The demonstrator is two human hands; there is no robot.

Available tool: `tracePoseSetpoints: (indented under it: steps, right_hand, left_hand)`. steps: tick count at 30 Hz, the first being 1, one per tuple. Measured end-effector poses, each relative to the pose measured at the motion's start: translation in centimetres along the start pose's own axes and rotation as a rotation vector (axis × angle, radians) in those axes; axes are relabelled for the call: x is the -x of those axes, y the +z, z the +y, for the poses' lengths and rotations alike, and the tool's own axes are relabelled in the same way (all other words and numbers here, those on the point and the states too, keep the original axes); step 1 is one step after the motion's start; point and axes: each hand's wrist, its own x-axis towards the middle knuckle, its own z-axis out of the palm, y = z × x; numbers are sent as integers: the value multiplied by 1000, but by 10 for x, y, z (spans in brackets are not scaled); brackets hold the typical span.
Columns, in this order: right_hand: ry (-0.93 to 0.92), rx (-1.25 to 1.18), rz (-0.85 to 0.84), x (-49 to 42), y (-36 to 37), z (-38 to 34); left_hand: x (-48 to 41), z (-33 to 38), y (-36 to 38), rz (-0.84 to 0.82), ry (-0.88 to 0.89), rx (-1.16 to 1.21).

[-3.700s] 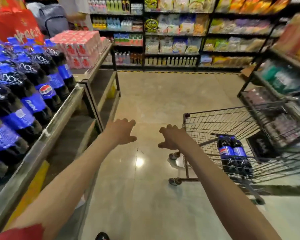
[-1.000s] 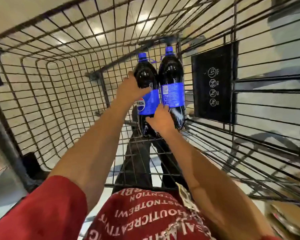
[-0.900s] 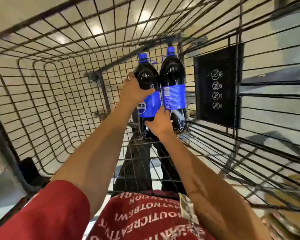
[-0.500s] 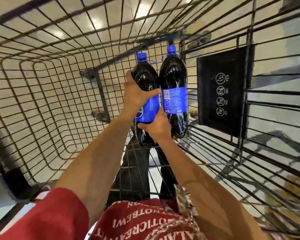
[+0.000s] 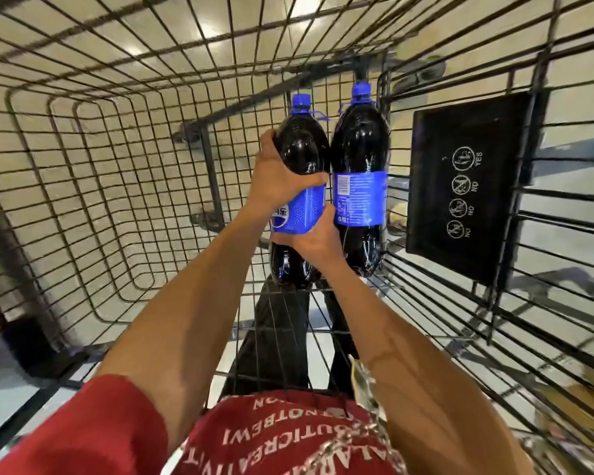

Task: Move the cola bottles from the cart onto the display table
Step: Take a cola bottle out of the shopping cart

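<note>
Two large cola bottles with blue caps and blue labels lie side by side inside the wire cart (image 5: pixel 124 186). My left hand (image 5: pixel 278 176) grips the left cola bottle (image 5: pixel 300 145) round its upper body. From below, my right hand (image 5: pixel 318 234) grips the same bottle at the lower edge of its label. The right cola bottle (image 5: pixel 360 173) lies against it, touching the cart's side wall, with no hand on it. The display table is out of view.
A black plastic panel (image 5: pixel 467 180) with white pictograms hangs on the cart's right wall. Wire mesh walls close in on all sides. Shiny floor tiles show through the cart's bottom. My red shirt (image 5: pixel 275 437) presses against the near rim.
I have turned from the aisle and leaned into the cart. Both hands closed round the left bottle, the left hand sliding further over its shoulder during the last second.
</note>
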Motion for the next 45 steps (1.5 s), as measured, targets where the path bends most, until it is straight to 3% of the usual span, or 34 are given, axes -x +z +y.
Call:
tracePoseSetpoints:
  steps: [7, 16, 23, 30, 36, 45]
  right_hand:
    - [-16, 65, 90, 27, 19, -6]
    - [-145, 222, 92, 92, 2, -39]
    - [-492, 285, 79, 172, -30, -82]
    - [-780, 357, 4, 253, -58, -100]
    - [-985, 406, -159, 311, -62, -107]
    - [-1213, 492, -440, 386, -8, -125]
  left_hand:
    - [16, -2, -18, 10, -20, -6]
    - [93, 35, -66, 160, 43, 151]
    - [185, 82, -104, 376, 169, 288]
    - [294, 108, -124, 641, 280, 448]
    - [379, 123, -136, 840, 317, 470]
    - [498, 114, -176, 1228, 355, 541]
